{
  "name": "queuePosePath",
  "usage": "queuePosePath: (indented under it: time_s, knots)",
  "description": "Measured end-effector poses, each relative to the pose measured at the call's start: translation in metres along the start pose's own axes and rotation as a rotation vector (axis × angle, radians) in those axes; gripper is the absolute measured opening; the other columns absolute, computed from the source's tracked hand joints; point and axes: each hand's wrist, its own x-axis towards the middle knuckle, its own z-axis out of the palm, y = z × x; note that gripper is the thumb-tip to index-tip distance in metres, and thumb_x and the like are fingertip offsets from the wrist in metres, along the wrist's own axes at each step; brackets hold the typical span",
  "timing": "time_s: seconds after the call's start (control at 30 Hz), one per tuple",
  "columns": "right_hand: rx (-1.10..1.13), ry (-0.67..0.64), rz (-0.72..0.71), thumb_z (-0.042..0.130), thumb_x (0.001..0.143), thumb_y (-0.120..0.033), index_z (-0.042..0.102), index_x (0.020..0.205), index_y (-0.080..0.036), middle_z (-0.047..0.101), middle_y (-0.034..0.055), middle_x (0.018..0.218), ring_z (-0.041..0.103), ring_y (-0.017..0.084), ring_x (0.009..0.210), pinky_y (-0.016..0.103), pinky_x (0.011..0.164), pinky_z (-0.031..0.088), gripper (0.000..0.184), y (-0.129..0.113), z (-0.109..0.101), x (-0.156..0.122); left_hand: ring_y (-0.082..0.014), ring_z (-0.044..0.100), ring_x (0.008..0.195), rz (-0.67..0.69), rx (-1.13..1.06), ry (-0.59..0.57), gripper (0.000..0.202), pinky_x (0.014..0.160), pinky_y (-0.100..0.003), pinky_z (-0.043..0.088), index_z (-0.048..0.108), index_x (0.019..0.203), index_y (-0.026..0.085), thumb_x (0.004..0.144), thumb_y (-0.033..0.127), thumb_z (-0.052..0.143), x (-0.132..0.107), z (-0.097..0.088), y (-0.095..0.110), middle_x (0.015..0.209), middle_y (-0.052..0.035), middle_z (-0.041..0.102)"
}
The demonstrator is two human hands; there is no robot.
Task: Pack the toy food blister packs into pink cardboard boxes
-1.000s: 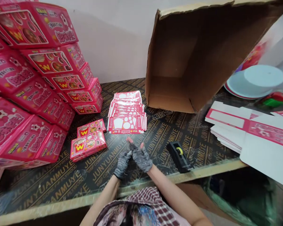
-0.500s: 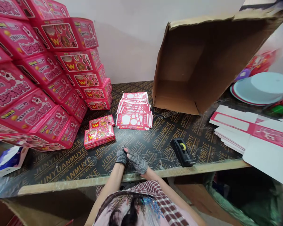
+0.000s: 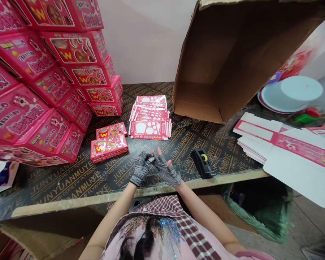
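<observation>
A small pile of flat pink printed cardboard cartons (image 3: 109, 144), showing a yellow "W" and food pictures, lies on the dark plywood tabletop (image 3: 70, 189), its front cartons overlapping the one behind. Just right of that pile sits a loose, overlapping stack of pink die-cut card blanks (image 3: 150, 124), flat, with white cut-out shapes on the top sheet.

A packing workshop — pink boxes (image 3: 24, 119) stacked on a plywood bench (image 3: 70, 187), with flat box blanks (image 3: 150, 119) and a tape dispenser (image 3: 203, 163) nearby.

Bright, even light (edges v. warped, blurry).
</observation>
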Motion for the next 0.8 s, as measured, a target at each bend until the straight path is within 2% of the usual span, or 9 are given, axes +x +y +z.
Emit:
queuePosePath:
  time_s: [0.07,0.17,0.27,0.37,0.5,0.67,0.8]
  knots:
    - [0.011,-0.064,0.023,0.028,0.081,-0.094,0.039,0.156,-0.038,0.047,0.0051,0.157,0.043,0.023,0.147,0.052,0.12,0.033,0.095,0.001,0.003,-0.003,-0.0219,0.064,0.081,0.003,-0.021,-0.002,0.009,0.085,-0.036,0.051,0.073,0.075,0.024,0.072,0.033,0.075,-0.002,0.004,-0.003,0.082,-0.0038,0.073]
    - [-0.011,-0.116,0.021,0.035,0.081,-0.093,0.04,0.156,-0.035,0.044,0.0054,0.16,0.04,0.023,0.149,0.05,0.125,0.024,0.095,-0.002,0.002,-0.004,-0.0221,0.065,0.082,-0.017,-0.038,0.008,0.015,0.086,-0.037,0.052,0.073,0.079,0.023,0.071,0.034,0.075,-0.002,0.001,-0.012,0.086,-0.0045,0.074]
    - [-0.068,-0.144,-0.013,0.043,0.079,-0.092,0.047,0.152,-0.032,0.048,0.0073,0.157,0.039,0.024,0.15,0.048,0.127,0.017,0.095,-0.004,0.0,-0.004,-0.0212,0.064,0.077,-0.055,-0.039,-0.009,0.017,0.084,-0.038,0.053,0.069,0.074,0.021,0.069,0.036,0.076,0.0,-0.004,-0.02,0.078,-0.0038,0.072]
    - [-0.119,-0.178,-0.039,0.044,0.078,-0.093,0.053,0.148,-0.028,0.056,0.0107,0.15,0.041,0.025,0.149,0.047,0.126,0.02,0.096,-0.007,0.001,-0.004,-0.0219,0.067,0.082,-0.079,-0.051,-0.029,0.019,0.085,-0.038,0.054,0.068,0.079,0.021,0.071,0.038,0.072,-0.002,-0.007,-0.024,0.084,-0.004,0.073]
    - [-0.058,-0.2,-0.024,0.044,0.083,-0.088,0.055,0.146,-0.025,0.06,0.0123,0.145,0.045,0.025,0.146,0.048,0.123,0.028,0.09,-0.009,0.003,-0.007,-0.0222,0.068,0.088,-0.084,-0.031,-0.028,0.022,0.086,-0.037,0.055,0.067,0.085,0.022,0.071,0.038,0.071,-0.009,-0.007,-0.027,0.092,-0.0044,0.074]
    - [0.066,-0.216,0.028,0.048,0.083,-0.086,0.048,0.152,-0.029,0.049,0.0085,0.156,0.038,0.026,0.151,0.048,0.126,0.022,0.09,-0.001,-0.001,-0.012,-0.0189,0.063,0.081,-0.044,0.091,0.038,0.014,0.085,-0.035,0.053,0.064,0.078,0.021,0.074,0.034,0.068,-0.004,-0.015,-0.035,0.082,-0.002,0.069]
    - [0.015,-0.265,0.067,0.051,0.09,-0.076,0.05,0.151,-0.031,0.037,0.005,0.164,0.028,0.025,0.155,0.047,0.129,0.016,0.076,0.01,-0.007,-0.017,-0.0165,0.056,0.073,-0.019,0.214,0.153,0.015,0.08,-0.033,0.051,0.054,0.071,0.021,0.079,0.03,0.062,0.013,-0.033,-0.039,0.072,0.0011,0.059]
